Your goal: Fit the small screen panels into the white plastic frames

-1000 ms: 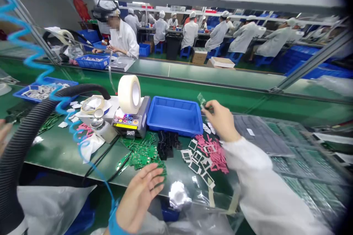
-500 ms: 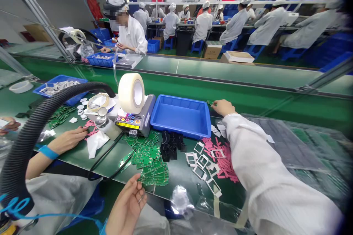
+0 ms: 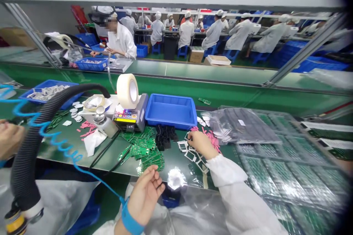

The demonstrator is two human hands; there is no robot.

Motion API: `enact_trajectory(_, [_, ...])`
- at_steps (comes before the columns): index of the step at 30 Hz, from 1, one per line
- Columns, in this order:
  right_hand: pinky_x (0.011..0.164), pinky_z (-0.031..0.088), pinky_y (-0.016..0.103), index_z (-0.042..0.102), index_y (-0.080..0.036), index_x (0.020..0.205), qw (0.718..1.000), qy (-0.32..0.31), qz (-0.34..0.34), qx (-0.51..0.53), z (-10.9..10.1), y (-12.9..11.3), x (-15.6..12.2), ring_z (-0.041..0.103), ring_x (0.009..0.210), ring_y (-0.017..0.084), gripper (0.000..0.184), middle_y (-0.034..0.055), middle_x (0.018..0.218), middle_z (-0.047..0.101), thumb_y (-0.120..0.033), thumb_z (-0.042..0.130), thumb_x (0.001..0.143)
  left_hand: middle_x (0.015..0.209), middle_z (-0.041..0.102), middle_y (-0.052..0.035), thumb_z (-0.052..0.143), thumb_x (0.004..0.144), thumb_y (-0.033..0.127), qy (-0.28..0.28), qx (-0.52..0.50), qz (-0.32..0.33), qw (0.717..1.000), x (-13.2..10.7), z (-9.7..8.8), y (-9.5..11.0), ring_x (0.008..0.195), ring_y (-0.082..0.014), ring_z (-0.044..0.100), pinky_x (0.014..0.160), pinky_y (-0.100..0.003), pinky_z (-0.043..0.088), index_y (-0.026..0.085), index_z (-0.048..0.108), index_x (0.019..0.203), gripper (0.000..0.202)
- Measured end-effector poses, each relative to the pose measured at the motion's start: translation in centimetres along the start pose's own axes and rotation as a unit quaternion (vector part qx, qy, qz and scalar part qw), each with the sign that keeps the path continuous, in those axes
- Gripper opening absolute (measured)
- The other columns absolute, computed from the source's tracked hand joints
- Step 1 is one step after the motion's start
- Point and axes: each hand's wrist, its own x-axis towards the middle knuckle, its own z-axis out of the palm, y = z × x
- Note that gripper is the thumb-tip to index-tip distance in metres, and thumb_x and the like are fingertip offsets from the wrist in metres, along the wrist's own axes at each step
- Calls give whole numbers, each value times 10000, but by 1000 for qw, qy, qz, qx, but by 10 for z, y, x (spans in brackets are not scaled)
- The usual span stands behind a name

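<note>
My right hand [image 3: 202,144] reaches down into the small white rectangular frames [image 3: 191,154]. Its fingertips are pinched at the edge of one of them. Low in the middle, my left hand [image 3: 146,190] wears a blue wrist strap [image 3: 130,217]. Its palm is turned up, the fingers loosely bent and apart, and I see nothing in them. It is nearest to a fanned pile of green circuit boards [image 3: 151,159]. Black parts [image 3: 164,136] lie beside that pile. Pink strips [image 3: 211,140] are heaped behind my right hand. A single green board [image 3: 204,101] lies beyond the blue tray [image 3: 171,112].
A tape dispenser [image 3: 129,117] with a tape roll [image 3: 127,91] stands left of the tray, near a dispenser bottle [image 3: 103,123]. A black hose [image 3: 30,136] arches at left, near a co-worker's hand [image 3: 11,137]. Bagged grey sheets [image 3: 242,125] and packed boards [image 3: 286,169] cover the right.
My right hand has left the green board at the far edge and come back to the white frames. My left hand has drawn away from the circuit boards. The view has swung right.
</note>
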Motion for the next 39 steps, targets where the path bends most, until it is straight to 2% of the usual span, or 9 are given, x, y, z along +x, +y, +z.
enact_trajectory(6, [674, 462, 291, 619, -138, 843, 996, 81, -35, 13, -15, -5, -28, 583, 716, 139, 195, 44, 798, 622, -252, 476, 912, 693, 656, -22, 626, 766, 122, -47, 29, -1, 998, -8, -13, -1, 645, -113, 621, 696, -279, 502, 136, 630, 885, 120])
enact_trajectory(11, [649, 396, 257, 652, -206, 801, 966, 77, -234, 80, -15, -41, -99, 562, 710, 147, 210, 25, 733, 620, -257, 470, 893, 1076, 681, -108, 642, 786, 311, -125, 46, -20, 991, -3, -5, -5, 865, -208, 674, 793, -370, 509, 240, 476, 1249, 498])
enact_trajectory(15, [659, 382, 281, 652, -215, 736, 920, 63, -356, 155, -2, -61, -117, 540, 687, 154, 201, 13, 691, 611, -259, 516, 877, 888, 710, -64, 711, 722, 225, -132, 60, -13, 989, 8, 3, -10, 702, -137, 660, 679, -280, 520, 177, 571, 1112, 418])
enact_trajectory(21, [657, 416, 295, 624, -167, 964, 969, 115, -119, 186, 10, -38, -40, 567, 735, 174, 221, 68, 857, 622, -335, 568, 831, 863, 718, -90, 650, 774, 214, -85, 81, -8, 993, 10, -4, 0, 719, -158, 682, 650, -257, 527, 145, 580, 1071, 313])
enact_trajectory(24, [660, 417, 304, 619, -142, 839, 977, 120, -54, 169, 20, -30, -2, 564, 722, 171, 213, 60, 825, 617, -345, 635, 776, 873, 720, -101, 612, 801, 202, -76, 84, -10, 993, -1, -15, 8, 725, -170, 688, 642, -267, 536, 136, 577, 1087, 295])
enact_trajectory(28, [678, 419, 309, 576, -162, 667, 976, 111, -48, 182, 18, -20, 8, 551, 646, 150, 237, 1, 664, 595, -365, 607, 786, 877, 727, -121, 577, 818, 173, -10, 64, 18, 998, -18, -54, 24, 698, -176, 694, 632, -272, 550, 116, 576, 1094, 282])
enact_trajectory(32, [671, 391, 346, 587, -176, 730, 959, 154, -48, 232, -9, -32, -16, 552, 684, 221, 277, 65, 699, 621, -434, 510, 795, 840, 736, -120, 466, 854, 89, 113, -46, 86, 989, -30, -125, 59, 682, -163, 700, 616, -256, 561, 116, 536, 1172, 327])
enact_trajectory(35, [655, 390, 320, 590, -173, 855, 943, 101, -115, 297, -20, -86, -43, 536, 684, 195, 302, 54, 745, 623, -441, 453, 834, 852, 747, -76, 360, 871, 34, 145, -144, 202, 958, -40, -181, 98, 821, -141, 704, 728, -225, 559, 177, 490, 1253, 428])
enact_trajectory(39, [604, 409, 233, 628, -190, 746, 878, -144, -276, 364, 17, -210, -77, 557, 655, 128, 115, -20, 699, 633, -304, 626, 762, 820, 753, -42, 382, 833, -9, 170, -110, 254, 946, -57, -222, 136, 799, -140, 707, 740, -215, 553, 230, 516, 1242, 492])
